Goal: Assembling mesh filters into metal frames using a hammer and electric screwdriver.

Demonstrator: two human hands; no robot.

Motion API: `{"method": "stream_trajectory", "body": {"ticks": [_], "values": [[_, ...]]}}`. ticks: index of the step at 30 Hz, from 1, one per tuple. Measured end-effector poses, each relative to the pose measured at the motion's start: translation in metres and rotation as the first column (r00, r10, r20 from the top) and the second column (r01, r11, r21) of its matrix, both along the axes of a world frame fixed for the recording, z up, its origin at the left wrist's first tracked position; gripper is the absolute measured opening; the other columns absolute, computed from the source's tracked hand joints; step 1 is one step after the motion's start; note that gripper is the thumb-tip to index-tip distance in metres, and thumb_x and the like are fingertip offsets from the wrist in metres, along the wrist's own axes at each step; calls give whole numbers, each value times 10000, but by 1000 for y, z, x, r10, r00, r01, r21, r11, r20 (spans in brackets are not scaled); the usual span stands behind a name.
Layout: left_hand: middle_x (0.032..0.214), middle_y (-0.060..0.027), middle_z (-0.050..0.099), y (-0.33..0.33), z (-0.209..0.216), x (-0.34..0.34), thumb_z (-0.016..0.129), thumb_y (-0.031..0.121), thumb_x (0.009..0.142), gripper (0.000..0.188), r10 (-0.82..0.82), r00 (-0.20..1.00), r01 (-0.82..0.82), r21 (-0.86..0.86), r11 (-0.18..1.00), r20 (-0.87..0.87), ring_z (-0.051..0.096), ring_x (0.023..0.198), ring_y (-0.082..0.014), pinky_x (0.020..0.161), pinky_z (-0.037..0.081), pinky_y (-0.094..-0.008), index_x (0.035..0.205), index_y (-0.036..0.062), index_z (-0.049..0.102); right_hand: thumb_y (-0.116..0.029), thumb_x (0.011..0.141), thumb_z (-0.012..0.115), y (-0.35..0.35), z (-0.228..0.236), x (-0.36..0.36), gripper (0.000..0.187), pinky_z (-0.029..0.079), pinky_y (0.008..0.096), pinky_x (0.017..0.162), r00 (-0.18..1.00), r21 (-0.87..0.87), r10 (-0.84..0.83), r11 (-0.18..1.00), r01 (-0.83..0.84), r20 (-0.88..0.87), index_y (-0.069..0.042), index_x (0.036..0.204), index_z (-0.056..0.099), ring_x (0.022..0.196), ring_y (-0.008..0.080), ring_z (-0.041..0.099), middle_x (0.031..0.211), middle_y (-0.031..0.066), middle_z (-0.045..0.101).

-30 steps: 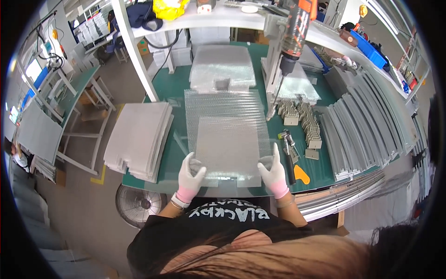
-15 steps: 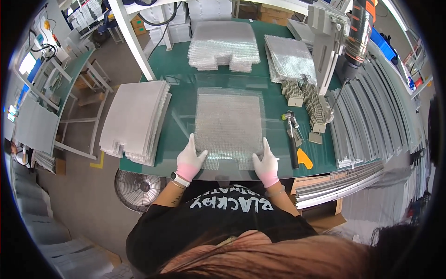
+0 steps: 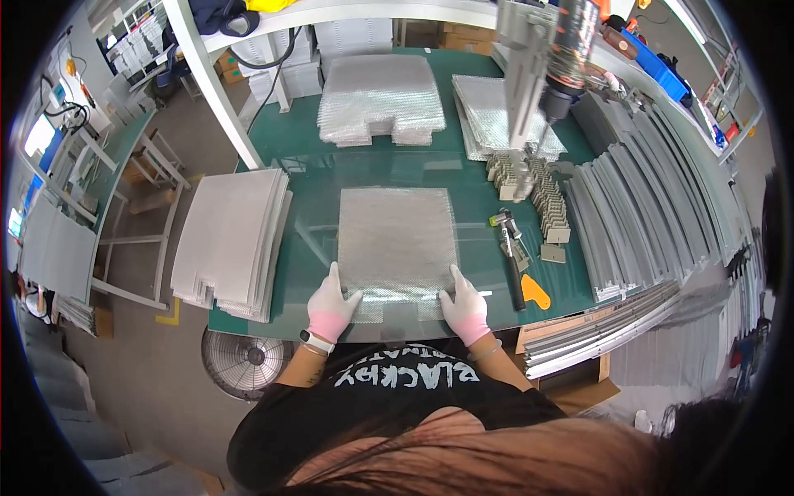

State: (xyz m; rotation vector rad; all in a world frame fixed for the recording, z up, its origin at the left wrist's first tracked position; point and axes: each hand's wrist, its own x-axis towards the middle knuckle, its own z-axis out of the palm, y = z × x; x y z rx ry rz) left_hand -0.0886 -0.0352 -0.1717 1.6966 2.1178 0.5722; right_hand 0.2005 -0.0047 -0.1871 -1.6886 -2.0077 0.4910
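A translucent, finely textured sheet [image 3: 397,240] with a notch in its near edge lies flat on the green table in front of me. My left hand [image 3: 332,304], in a white glove with a pink cuff, grips its left side close to the near corner. On the opposite side, my right hand [image 3: 464,307], gloved alike, holds the near right corner. Both thumbs rest on top, pointing inward; the fingertips reach along the side edges. Beyond the sheet stands a stack of similar notched sheets [image 3: 380,95].
Pale sheets [image 3: 225,240] are stacked at left, more textured sheets [image 3: 488,107] at back right. A mounted power driver [image 3: 569,62] hangs over rows of small beige blocks [image 3: 550,198]. A black-handled tool [image 3: 513,260] and orange-handled tool [image 3: 535,291] lie right. Grey panels [image 3: 653,207] stand beyond; a fan [image 3: 248,355] sits below.
The whole view has shifted, so the table appears lower and slightly left. Both hands keep the same hold at the sheet's near corners; the sheet has not clearly moved on the table.
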Motion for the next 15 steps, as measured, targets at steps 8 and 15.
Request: {"method": "stream_trajectory", "body": {"ticks": [8,15], "values": [[1130,-182,620,6,8,2,758,375,791,876,-5,999,2,-57,998,-49,635,1008,-340,841,521,-420,1469,-11,360,-351,902,611,9,23,4,646,514,456,891,993,-215,34,977,-10,111,-86,1456,410,1053,386,634,1121,223,651],[1498,-192,406,17,-4,-25,710,403,806,760,-303,894,343,67,937,-331,333,1382,-443,1156,225,-559,1456,110,447,-449,901,573,133,83,50,463,501,412,923,929,-326,365,887,-327,64,-41,1086,689,1034,361,652,1046,182,698]]}}
